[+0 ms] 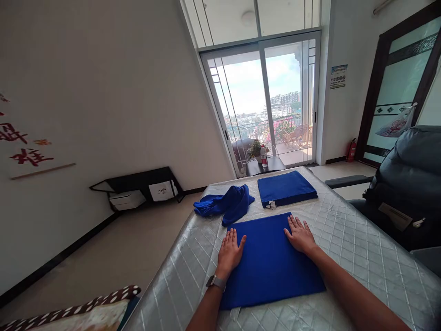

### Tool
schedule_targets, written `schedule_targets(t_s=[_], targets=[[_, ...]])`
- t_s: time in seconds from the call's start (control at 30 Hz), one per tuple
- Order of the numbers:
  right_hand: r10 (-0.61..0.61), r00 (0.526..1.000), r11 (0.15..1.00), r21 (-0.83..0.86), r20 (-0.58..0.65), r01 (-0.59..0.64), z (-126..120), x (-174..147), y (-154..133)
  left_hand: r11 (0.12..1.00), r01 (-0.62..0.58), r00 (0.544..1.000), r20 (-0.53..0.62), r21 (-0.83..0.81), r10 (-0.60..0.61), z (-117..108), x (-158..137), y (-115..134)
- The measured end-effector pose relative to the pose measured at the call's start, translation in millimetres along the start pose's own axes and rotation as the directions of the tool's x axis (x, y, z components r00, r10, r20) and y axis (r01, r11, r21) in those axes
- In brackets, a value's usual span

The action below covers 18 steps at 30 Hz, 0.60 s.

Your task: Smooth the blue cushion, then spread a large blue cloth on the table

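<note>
A flat blue cloth [268, 262], roughly rectangular, lies on the quilted mattress [193, 276] in front of me, a white tag at its near left corner. My left hand [230, 250] rests flat on its left edge, fingers stretched out; a watch is on that wrist. On the far right corner lies my right hand [300, 234], palm down with its fingers apart. Beyond them, a neat stack of folded blue cloths [286, 187] shows a white tag at its near left corner. Left of the stack, a crumpled blue cloth [229, 202] lies loosely bunched.
A small dark table [275, 164] with a bottle [263, 156] and a plant stands past the mattress's far end. A black armchair [413, 170] is at the right. By the left wall sits a low black shelf [141, 181] with white boxes. Patterned bedding [103, 308] shows at lower left.
</note>
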State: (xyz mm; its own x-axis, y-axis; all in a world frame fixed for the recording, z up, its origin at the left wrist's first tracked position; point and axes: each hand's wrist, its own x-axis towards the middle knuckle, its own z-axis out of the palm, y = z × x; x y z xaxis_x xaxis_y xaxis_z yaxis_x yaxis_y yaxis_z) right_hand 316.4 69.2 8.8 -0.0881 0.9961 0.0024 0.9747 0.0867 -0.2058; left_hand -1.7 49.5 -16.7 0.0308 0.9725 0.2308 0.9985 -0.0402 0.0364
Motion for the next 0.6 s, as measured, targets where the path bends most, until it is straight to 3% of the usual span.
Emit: schedule_targets(t_s=[0.6], targets=[[0.016, 1.000, 0.995, -0.095, -0.016, -0.018, -2.4, -4.3, -8.2, 0.999, 0.024, 0.999, -0.039, -0.035, -0.026, -8.0, -3.5, 3.7]])
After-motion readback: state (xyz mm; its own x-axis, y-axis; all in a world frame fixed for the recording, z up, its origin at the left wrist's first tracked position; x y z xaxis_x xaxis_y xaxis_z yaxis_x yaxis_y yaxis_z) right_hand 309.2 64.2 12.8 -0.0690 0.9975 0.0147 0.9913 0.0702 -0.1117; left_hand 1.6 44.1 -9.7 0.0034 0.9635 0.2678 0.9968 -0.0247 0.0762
